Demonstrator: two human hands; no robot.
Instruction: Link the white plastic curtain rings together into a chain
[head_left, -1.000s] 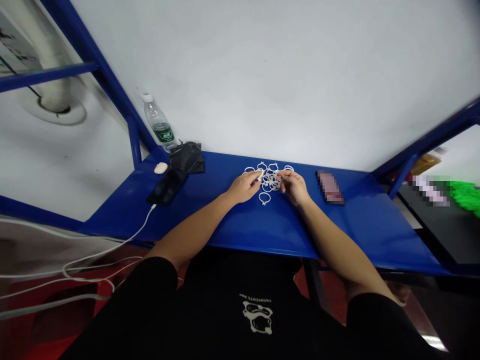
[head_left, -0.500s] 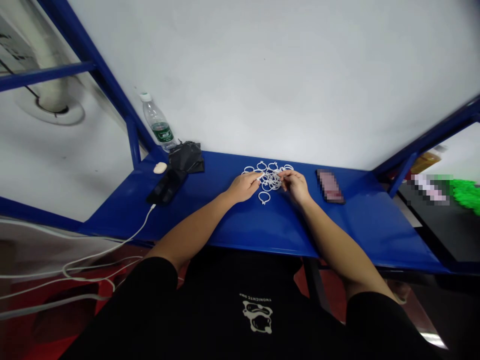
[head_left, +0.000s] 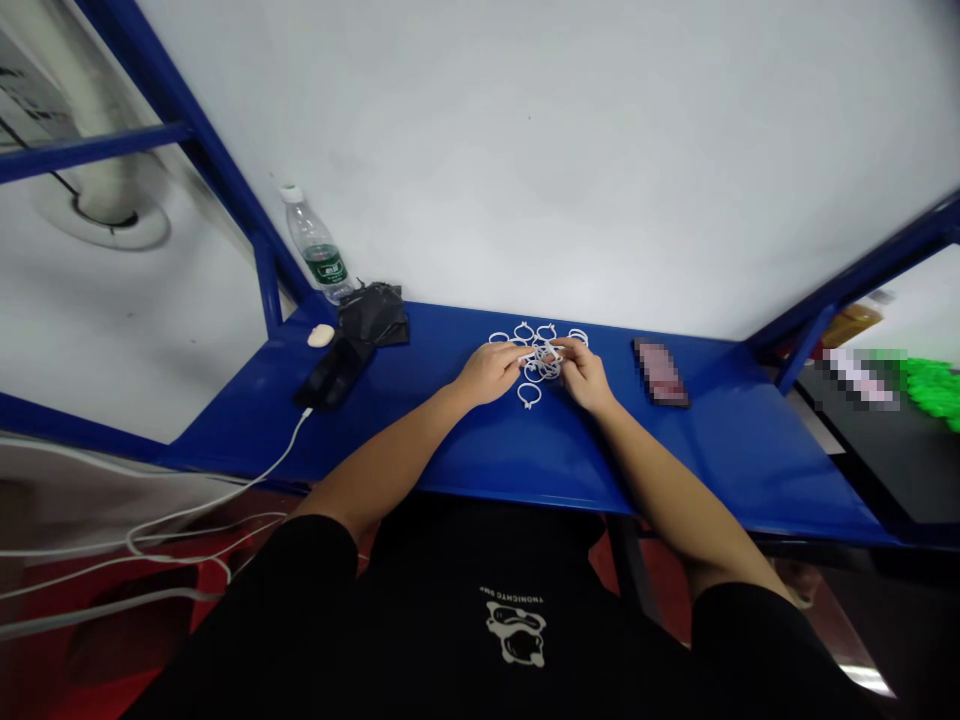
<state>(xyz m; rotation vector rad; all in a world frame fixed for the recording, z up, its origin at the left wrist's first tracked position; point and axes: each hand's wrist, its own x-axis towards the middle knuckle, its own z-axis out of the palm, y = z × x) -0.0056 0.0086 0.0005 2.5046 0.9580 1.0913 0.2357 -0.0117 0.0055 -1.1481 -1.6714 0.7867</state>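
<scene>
Several white plastic rings, each with a small clip-like tab, lie on the blue tabletop [head_left: 450, 470], many in a tangled pile [head_left: 549, 368]. At the pile's left side, my left hand [head_left: 489, 373] is closed in a pinch, a bit of white ring showing by its fingertips. Opposite it, my right hand [head_left: 589, 378] pinches a white plastic ring [head_left: 553, 350] between thumb and fingers just over the pile. A single ring [head_left: 529, 396] lies in front, apart from the others. More loose rings [head_left: 523, 331] lie behind, toward the wall. Fingers partly hide the held pieces.
A phone [head_left: 660, 372] lies to the right. On the left are a clear bottle [head_left: 316, 245], a crumpled black bag [head_left: 373, 315], a black device [head_left: 334, 372] with a white cable [head_left: 270, 470], and a small pale object [head_left: 321, 336]. A white wall [head_left: 525, 180] stands behind.
My right hand has turned and shifted slightly left, in over the pile, and a white piece now shows at its fingertips. The left hand has barely moved.
</scene>
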